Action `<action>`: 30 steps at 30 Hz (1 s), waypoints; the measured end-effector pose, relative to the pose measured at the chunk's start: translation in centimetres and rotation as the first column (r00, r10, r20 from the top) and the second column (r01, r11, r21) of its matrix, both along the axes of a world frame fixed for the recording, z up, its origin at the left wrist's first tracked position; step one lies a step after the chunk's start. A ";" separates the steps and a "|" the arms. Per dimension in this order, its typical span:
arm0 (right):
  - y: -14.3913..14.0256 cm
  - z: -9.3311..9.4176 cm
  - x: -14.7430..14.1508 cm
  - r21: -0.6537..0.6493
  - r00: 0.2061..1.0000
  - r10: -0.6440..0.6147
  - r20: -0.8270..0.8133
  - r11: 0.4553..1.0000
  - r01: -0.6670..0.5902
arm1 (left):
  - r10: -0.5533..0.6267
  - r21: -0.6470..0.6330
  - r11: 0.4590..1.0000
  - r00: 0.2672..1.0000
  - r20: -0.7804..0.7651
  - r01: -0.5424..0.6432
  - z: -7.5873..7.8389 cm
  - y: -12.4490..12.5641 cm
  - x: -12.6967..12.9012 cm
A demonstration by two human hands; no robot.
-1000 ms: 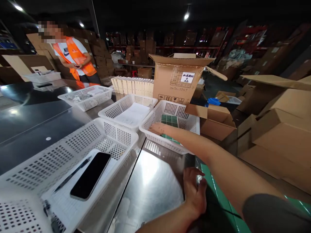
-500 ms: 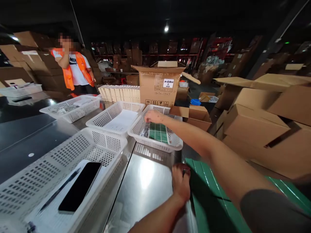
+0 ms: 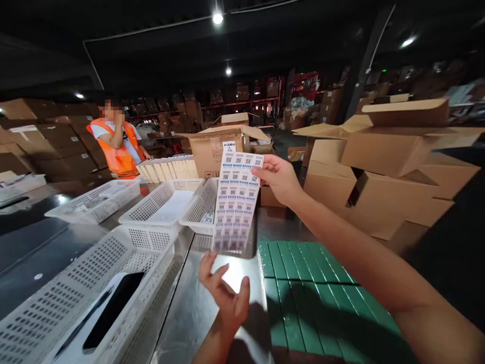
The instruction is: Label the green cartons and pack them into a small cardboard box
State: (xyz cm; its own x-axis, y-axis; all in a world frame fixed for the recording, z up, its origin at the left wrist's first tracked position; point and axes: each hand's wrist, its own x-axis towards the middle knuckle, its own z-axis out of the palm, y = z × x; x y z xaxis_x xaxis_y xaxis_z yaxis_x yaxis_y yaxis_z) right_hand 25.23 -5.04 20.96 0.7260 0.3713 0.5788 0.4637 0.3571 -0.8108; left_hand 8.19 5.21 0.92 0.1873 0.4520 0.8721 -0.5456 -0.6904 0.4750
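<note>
A white sheet of QR-code stickers (image 3: 235, 199) hangs upright in front of me, pinched at its upper right corner by my right hand (image 3: 278, 177). Just below the sheet's lower edge, my left hand (image 3: 225, 293) is open, palm up with fingers spread and nothing in it. Behind the sheet is a white perforated basket (image 3: 195, 215), partly hidden, with some printed labels inside. Rows of green shrink-wrapped boxes (image 3: 299, 293) lie on the metal table (image 3: 174, 313), to the right of my left hand and beneath my right forearm.
A long white basket (image 3: 113, 253) at left holds a black phone (image 3: 113, 308), a pen and paper. Two more white baskets stand behind it. An open cardboard box (image 3: 214, 149) and cream boxes (image 3: 172, 169) stand at the back. Cartons (image 3: 382, 182) pile up right; a person in an orange vest (image 3: 115, 146) stands far left.
My right hand has come out of the basket, lifting the sticker sheet. My left hand has risen from beside the green boxes and opened. The view has swung right and up.
</note>
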 end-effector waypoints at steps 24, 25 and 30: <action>-6.3 -12.5 -12.9 -0.151 0.573 0.388 -0.722 0.720 -0.677 | -0.303 -0.146 0.932 0.493 -0.816 0.333 9.0 12.1 -10.2; -6.3 -12.6 -13.6 -0.106 0.577 0.349 -0.738 0.785 -0.610 | -0.196 -0.036 0.968 0.661 -0.724 0.247 9.1 11.0 -10.6; -5.5 -12.6 -17.0 0.064 0.547 0.320 -0.774 0.898 -0.435 | 0.028 0.484 0.819 0.821 -0.570 0.308 10.1 3.7 -11.5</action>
